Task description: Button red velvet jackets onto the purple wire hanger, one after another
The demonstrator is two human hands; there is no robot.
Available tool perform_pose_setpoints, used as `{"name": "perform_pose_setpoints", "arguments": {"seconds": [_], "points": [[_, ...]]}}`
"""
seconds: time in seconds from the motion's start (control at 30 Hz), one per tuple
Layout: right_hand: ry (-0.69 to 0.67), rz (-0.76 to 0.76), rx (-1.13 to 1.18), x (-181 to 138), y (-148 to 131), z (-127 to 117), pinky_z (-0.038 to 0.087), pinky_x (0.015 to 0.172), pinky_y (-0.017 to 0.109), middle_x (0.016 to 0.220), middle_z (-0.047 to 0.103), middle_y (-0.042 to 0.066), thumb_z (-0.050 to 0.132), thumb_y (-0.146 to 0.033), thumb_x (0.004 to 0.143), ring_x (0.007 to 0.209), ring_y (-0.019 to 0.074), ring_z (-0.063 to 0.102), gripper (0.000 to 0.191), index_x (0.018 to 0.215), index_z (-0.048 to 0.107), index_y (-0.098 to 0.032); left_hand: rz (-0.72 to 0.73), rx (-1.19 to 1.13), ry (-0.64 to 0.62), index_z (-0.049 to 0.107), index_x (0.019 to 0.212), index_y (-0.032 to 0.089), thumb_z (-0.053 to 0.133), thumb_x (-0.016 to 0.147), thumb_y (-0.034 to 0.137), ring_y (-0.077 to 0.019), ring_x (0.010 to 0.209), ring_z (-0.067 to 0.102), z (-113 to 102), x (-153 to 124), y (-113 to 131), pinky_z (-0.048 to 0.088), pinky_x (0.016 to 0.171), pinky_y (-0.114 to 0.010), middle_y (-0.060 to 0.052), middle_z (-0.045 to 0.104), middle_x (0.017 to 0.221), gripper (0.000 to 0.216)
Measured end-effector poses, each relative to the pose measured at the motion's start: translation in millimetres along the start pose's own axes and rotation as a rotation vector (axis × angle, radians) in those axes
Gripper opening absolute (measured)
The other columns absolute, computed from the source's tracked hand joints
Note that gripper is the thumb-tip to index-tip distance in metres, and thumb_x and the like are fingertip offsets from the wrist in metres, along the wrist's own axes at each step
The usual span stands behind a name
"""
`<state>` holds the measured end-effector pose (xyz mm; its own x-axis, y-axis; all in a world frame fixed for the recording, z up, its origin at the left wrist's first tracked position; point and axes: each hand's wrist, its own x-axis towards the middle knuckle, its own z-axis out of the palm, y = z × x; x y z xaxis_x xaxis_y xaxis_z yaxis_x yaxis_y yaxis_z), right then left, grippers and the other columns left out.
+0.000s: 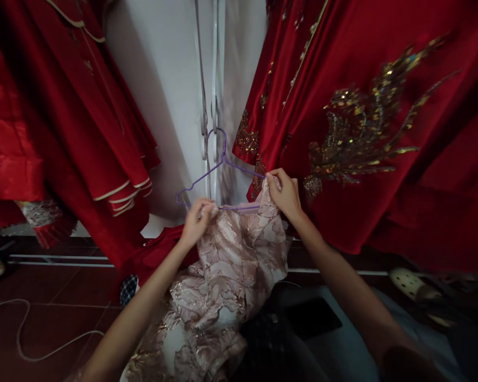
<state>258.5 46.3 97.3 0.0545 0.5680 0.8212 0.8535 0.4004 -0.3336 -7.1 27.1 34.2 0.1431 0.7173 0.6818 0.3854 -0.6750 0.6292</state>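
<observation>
A purple wire hanger [224,157] hangs by its hook from a metal rail in front of the white wall. Below it drapes a pale pink brocade dress [239,249] with gold thread. My right hand [283,193] pinches the dress's right strap at the hanger's right end. On the other side, my left hand [197,220] is closed on the dress's left upper edge, just under the hanger's left end. The left end of the hanger shows bare above that hand. The dress's lower part spreads in folds toward me.
Red garments [83,106] hang on the left, and a red gown [342,69] with gold sequins hangs on the right. A dark phone-like slab [314,317] lies at lower right near a pale clog [412,284]. A white cable [22,339] crosses the tiled floor.
</observation>
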Motion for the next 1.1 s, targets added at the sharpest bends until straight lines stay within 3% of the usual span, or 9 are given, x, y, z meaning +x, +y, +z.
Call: {"name": "perform_pose_setpoints", "arguments": {"seconds": [0.07, 0.13, 0.23, 0.33, 0.53, 0.83, 1.1], "points": [[0.008, 0.01, 0.004, 2.1, 1.1, -2.9, 0.036, 0.069, 0.03, 0.072, 0.063, 0.0, 0.038, -0.049, 0.088, 0.066, 0.0175, 0.056, 0.032, 0.085, 0.055, -0.023, -0.104, 0.11, 0.213, 0.056, 0.088, 0.018, 0.041, 0.087, 0.039, -0.017, 0.093, 0.057, -25.4, -2.1, -28.0, 0.043, 0.087, -0.031, -0.006, 0.062, 0.095, 0.025], [-0.007, 0.02, 0.018, 4.7, 1.9, -4.3, 0.035, 0.07, 0.029, 0.069, 0.062, -0.001, 0.04, -0.049, 0.088, 0.064, 0.0168, 0.056, 0.031, 0.083, 0.055, -0.022, -0.223, 0.23, 0.312, 0.06, 0.085, 0.018, 0.046, 0.084, 0.042, -0.0183, 0.088, 0.058, -47.0, -6.9, -56.2, 0.044, 0.084, -0.032, -0.005, 0.064, 0.088, 0.028], [-0.033, 0.027, 0.043, 7.7, 2.4, -4.4, 0.035, 0.071, 0.029, 0.07, 0.062, -0.001, 0.041, -0.048, 0.087, 0.062, 0.0161, 0.056, 0.03, 0.083, 0.056, -0.022, -0.346, 0.309, 0.328, 0.065, 0.083, 0.018, 0.049, 0.08, 0.045, -0.0197, 0.082, 0.058, -65.4, -15.5, -88.1, 0.045, 0.08, -0.034, -0.006, 0.066, 0.085, 0.032], [-0.03, 0.025, 0.049, 8.8, 2.8, -4.9, 0.035, 0.072, 0.03, 0.072, 0.063, -0.001, 0.041, -0.048, 0.087, 0.061, 0.0159, 0.055, 0.029, 0.083, 0.056, -0.023, -0.378, 0.272, 0.332, 0.067, 0.084, 0.017, 0.05, 0.079, 0.045, -0.0207, 0.085, 0.058, -69.4, -19.3, -105.0, 0.045, 0.082, -0.035, -0.007, 0.066, 0.087, 0.033], [-0.01, -0.007, 0.026, 10.6, 5.9, -8.3, 0.036, 0.072, 0.03, 0.073, 0.063, -0.001, 0.041, -0.047, 0.087, 0.065, 0.0167, 0.056, 0.029, 0.084, 0.056, -0.023, -0.405, 0.261, 0.455, 0.068, 0.086, 0.016, 0.054, 0.075, 0.047, -0.0195, 0.095, 0.055, -66.7, -18.2, -115.0, 0.043, 0.09, -0.034, -0.009, 0.061, 0.092, 0.036], [0.018, -0.005, 0.023, 10.0, 6.0, -6.8, 0.036, 0.075, 0.031, 0.073, 0.063, 0.0, 0.04, -0.048, 0.087, 0.066, 0.0165, 0.056, 0.03, 0.084, 0.056, -0.023, -0.431, 0.189, 0.461, 0.066, 0.09, 0.017, 0.056, 0.075, 0.049, -0.0196, 0.1, 0.054, -71.4, -27.9, -117.5, 0.046, 0.087, -0.033, -0.01, 0.058, 0.105, 0.037], [0.013, 0.001, 0.07, 11.0, 4.6, -7.5, 0.037, 0.073, 0.03, 0.069, 0.061, -0.002, 0.043, -0.047, 0.086, 0.062, 0.0155, 0.055, 0.028, 0.08, 0.056, -0.022, -0.403, 0.165, 0.468, 0.067, 0.086, 0.016, 0.057, 0.074, 0.047, -0.0196, 0.101, 0.054, -73.9, -14.4, -118.9, 0.044, 0.09, -0.033, -0.009, 0.058, 0.102, 0.035]]}}
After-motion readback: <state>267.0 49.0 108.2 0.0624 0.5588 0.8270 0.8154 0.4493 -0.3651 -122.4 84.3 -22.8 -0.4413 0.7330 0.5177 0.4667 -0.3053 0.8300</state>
